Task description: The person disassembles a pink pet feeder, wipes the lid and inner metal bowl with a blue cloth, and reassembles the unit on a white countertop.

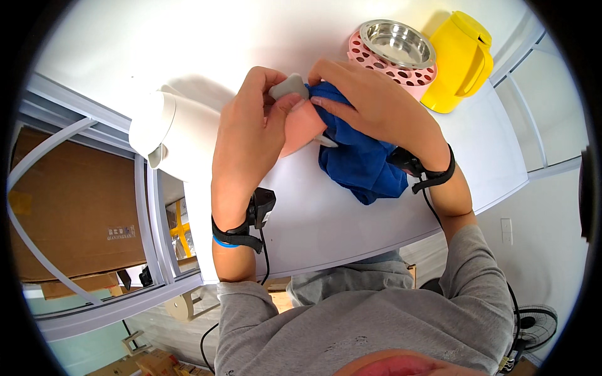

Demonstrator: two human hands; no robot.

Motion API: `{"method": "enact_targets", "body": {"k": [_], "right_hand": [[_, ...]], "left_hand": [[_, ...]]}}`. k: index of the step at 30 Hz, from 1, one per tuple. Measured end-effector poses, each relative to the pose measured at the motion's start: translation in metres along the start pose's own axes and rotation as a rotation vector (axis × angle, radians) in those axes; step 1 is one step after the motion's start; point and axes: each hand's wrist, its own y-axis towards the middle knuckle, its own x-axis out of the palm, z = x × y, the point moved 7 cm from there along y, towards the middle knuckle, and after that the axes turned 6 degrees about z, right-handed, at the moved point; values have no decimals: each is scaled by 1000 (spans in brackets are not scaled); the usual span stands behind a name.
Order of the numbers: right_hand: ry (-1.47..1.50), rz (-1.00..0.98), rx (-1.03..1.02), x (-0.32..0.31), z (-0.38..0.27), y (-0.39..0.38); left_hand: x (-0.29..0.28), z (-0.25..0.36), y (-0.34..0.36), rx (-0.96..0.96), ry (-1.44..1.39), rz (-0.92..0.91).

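One pink item, upper centre of frame: left hand pinches its grey end, right hand grips blue cloth, likely wiping; next stroke wants steady hold.

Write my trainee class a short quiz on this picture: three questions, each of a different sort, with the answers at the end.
1. Multiple choice: What colour is the cloth held in the right hand?
A) Red
B) Blue
C) Green

2. True or false: The yellow pitcher stands to the left of the steel bowl.

3. Fill in the blank: The small grey piece is pinched between the thumb and fingers of the ____ hand.

Key:
1. B, blue.
2. False; the yellow pitcher stands to the right of the steel bowl.
3. Left; the left hand pinches it.
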Motion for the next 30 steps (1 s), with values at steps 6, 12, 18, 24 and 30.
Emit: {"method": "enact_targets", "body": {"k": [6,12,18,24,30], "right_hand": [[66,-33,-186,-2,-3,-2],[23,27,-161,-3,-4,-4],[-29,133,-202,-9,-6,-1],[-75,123,-219,-4,-8,0],[-28,174,-358,-2,-26,-2]], "left_hand": [[1,1,0,23,23,24],[1,0,0,-57,-114,-29],[-1,-8,-1,-152,-247,-127],[-6,-19,2,-224,-264,-170],[-5,-16,5,-160,-255,-54]]}}
